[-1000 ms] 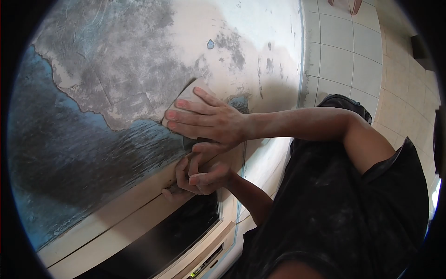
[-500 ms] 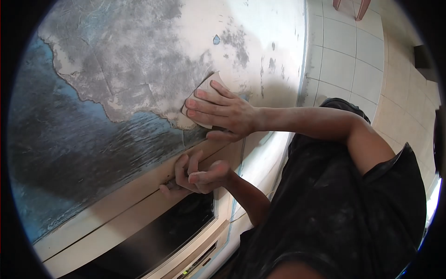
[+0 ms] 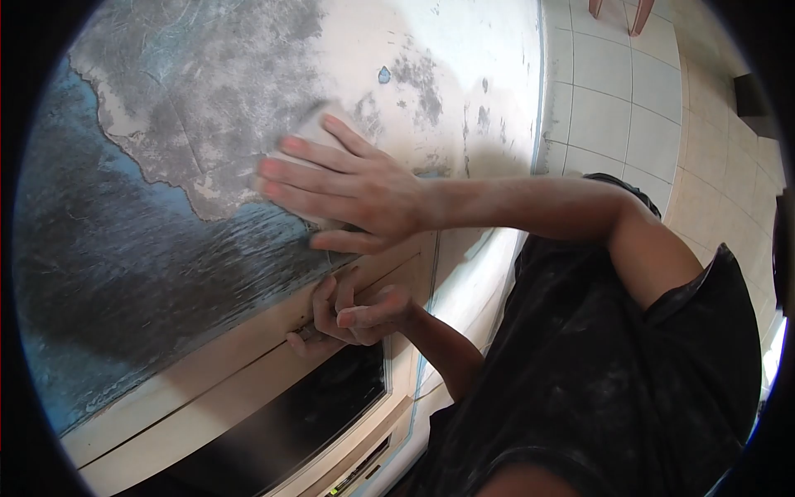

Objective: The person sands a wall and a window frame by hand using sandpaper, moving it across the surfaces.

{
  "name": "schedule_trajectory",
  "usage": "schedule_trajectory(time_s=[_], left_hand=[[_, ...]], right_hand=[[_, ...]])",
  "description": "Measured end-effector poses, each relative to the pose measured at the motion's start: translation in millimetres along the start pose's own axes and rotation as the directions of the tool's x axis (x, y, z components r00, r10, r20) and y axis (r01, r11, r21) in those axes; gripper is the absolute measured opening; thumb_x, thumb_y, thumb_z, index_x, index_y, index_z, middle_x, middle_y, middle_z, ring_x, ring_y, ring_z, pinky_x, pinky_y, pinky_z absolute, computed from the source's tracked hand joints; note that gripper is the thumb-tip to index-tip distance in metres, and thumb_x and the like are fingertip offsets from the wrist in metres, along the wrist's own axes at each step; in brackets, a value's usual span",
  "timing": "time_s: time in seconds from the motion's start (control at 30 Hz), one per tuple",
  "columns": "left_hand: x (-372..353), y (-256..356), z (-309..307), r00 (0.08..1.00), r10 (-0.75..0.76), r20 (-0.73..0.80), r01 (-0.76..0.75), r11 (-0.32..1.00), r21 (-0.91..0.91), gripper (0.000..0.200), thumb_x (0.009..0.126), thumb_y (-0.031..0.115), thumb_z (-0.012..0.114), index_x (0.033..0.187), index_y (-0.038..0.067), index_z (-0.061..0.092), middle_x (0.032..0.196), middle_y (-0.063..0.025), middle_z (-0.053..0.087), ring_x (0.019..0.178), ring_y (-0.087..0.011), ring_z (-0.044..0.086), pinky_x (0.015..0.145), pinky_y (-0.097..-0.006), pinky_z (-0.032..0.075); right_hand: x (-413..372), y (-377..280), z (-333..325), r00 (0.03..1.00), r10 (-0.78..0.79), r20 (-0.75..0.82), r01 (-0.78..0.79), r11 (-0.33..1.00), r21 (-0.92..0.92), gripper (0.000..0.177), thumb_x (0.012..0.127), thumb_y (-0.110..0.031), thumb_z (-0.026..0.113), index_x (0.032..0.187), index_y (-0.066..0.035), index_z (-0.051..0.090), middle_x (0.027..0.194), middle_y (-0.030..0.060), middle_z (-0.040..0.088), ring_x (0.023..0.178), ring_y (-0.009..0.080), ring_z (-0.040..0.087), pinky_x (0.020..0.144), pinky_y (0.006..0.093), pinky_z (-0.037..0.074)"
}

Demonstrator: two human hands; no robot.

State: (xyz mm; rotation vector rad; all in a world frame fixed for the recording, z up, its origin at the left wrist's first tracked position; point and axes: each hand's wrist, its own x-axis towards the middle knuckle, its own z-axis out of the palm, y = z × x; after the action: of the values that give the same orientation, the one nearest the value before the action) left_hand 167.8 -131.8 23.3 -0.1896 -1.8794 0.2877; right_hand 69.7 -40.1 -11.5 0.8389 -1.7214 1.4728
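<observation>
Spread flat, my right hand (image 3: 356,186) presses a folded sheet of sandpaper (image 3: 319,132) against the wall, its fingertips blurred by motion. Under and around it the wall (image 3: 224,91) has patchy grey and white plaster, with a ragged edge against a darker blue-grey area (image 3: 149,257). Lower in the view, my left hand (image 3: 364,315) rests at the cream frame (image 3: 207,364) with its fingers curled. A small metallic piece (image 3: 308,333) shows between its fingers; what it grips is mostly hidden.
A dark glass pane (image 3: 273,431) sits within the cream frame. White floor tiles (image 3: 600,91) meet the wall at the upper right, with reddish stool legs (image 3: 639,16) on them. My dusty black shirt (image 3: 596,356) fills the lower right.
My right hand and the sandpaper have slid left across the wall, over the plaster's ragged edge. My left hand has stayed in place at the frame.
</observation>
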Motion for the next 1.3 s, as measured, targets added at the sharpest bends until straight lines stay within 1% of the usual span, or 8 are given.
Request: schedule_trajectory(time_s=[0.27, 0.47, 0.53, 0.67, 0.77, 0.87, 1.17, 1.3], left_hand=[[1, -2, 1, 1.000, -0.002, -0.026, 0.003, 1.000, 0.018, 0.058, 0.099, 0.023, 0.014, 0.063, 0.015, 0.058, 0.072, 0.0006, 0.055, 0.090, -0.0144, 0.052, 0.101, -0.0531, 0.023], [-1, 0, -3, 0.999, -0.018, 0.028, 0.018, 1.000, 0.001, 0.058, 0.099, 0.023, 0.014, 0.062, 0.014, 0.058, 0.074, 0.0005, 0.055, 0.097, -0.0179, 0.048, 0.101, -0.0536, 0.022], [2, 0, -1, 1.000, -0.006, -0.012, 0.006, 1.000, 0.010, 0.059, 0.099, 0.024, 0.014, 0.061, 0.014, 0.057, 0.071, 0.0007, 0.056, 0.084, -0.0141, 0.053, 0.103, -0.0536, 0.021], [1, 0, 0, 0.999, -0.033, 0.001, 0.033, 0.999, 0.027, 0.060, 0.099, 0.024, 0.014, 0.060, 0.014, 0.058, 0.073, 0.0004, 0.055, 0.102, -0.0191, 0.044, 0.101, -0.0532, 0.022], [-2, -1, 1, 0.999, -0.047, 0.003, 0.047, 0.998, 0.033, 0.061, 0.099, 0.025, 0.013, 0.059, 0.014, 0.058, 0.073, 0.0005, 0.055, 0.102, -0.0194, 0.045, 0.101, -0.0533, 0.021], [-2, -2, -1, 0.999, -0.034, 0.037, 0.033, 0.999, 0.026, 0.060, 0.099, 0.025, 0.013, 0.060, 0.014, 0.058, 0.072, 0.0007, 0.054, 0.098, -0.0180, 0.046, 0.101, -0.0537, 0.021], [8, 9, 4, 0.999, -0.035, -0.017, 0.035, 0.999, 0.040, 0.054, 0.098, 0.021, 0.017, 0.061, 0.014, 0.056, 0.074, 0.0005, 0.054, 0.089, -0.0154, 0.051, 0.101, -0.0544, 0.020], [12, 15, -14, 0.993, -0.110, 0.048, 0.111, 0.994, -0.023, 0.046, 0.096, 0.021, 0.021, 0.066, 0.010, 0.054, 0.072, -0.0004, 0.053, 0.085, -0.0162, 0.052, 0.097, -0.0523, 0.028]], right_hand=[[-22, -1, -3, 0.997, 0.017, 0.081, -0.015, 1.000, -0.018, 0.061, 0.092, -0.048, 0.040, 0.143, -0.018, 0.025, 0.149, 0.0049, 0.023, 0.138, 0.0243, 0.017, 0.110, 0.0558, 0.009], [22, -1, -3, 0.999, -0.048, -0.006, 0.048, 0.996, -0.077, 0.065, 0.089, -0.051, 0.043, 0.142, -0.017, 0.027, 0.148, 0.0062, 0.024, 0.138, 0.0253, 0.019, 0.109, 0.0580, 0.009], [5, 1, 0, 1.000, -0.010, 0.015, 0.011, 0.997, -0.077, 0.066, 0.089, -0.052, 0.043, 0.142, -0.016, 0.027, 0.148, 0.0067, 0.024, 0.137, 0.0255, 0.019, 0.109, 0.0587, 0.009], [-46, 5, 2, 0.991, 0.059, 0.121, -0.054, 0.997, -0.050, 0.067, 0.089, -0.052, 0.043, 0.142, -0.015, 0.027, 0.148, 0.0074, 0.024, 0.137, 0.0254, 0.020, 0.108, 0.0599, 0.009], [-26, 4, 11, 0.999, 0.025, 0.025, -0.024, 0.999, -0.032, 0.067, 0.089, -0.053, 0.043, 0.141, -0.015, 0.029, 0.148, 0.0060, 0.025, 0.137, 0.0252, 0.020, 0.107, 0.0632, 0.008], [12, -7, 2, 1.000, 0.003, -0.025, -0.004, 0.999, -0.036, 0.067, 0.088, -0.054, 0.043, 0.141, -0.015, 0.029, 0.148, 0.0042, 0.025, 0.137, 0.0248, 0.020, 0.105, 0.0664, 0.008], [-29, 13, 4, 0.998, 0.013, 0.061, -0.010, 0.998, -0.055, 0.064, 0.088, -0.052, 0.046, 0.142, -0.022, 0.029, 0.149, 0.0016, 0.022, 0.138, 0.0242, 0.019, 0.104, 0.0672, 0.006], [-10, 15, -2, 0.999, 0.043, 0.032, -0.040, 0.995, -0.094, 0.065, 0.088, -0.052, 0.045, 0.142, -0.021, 0.027, 0.149, 0.0022, 0.022, 0.138, 0.0247, 0.017, 0.103, 0.0678, 0.006]])
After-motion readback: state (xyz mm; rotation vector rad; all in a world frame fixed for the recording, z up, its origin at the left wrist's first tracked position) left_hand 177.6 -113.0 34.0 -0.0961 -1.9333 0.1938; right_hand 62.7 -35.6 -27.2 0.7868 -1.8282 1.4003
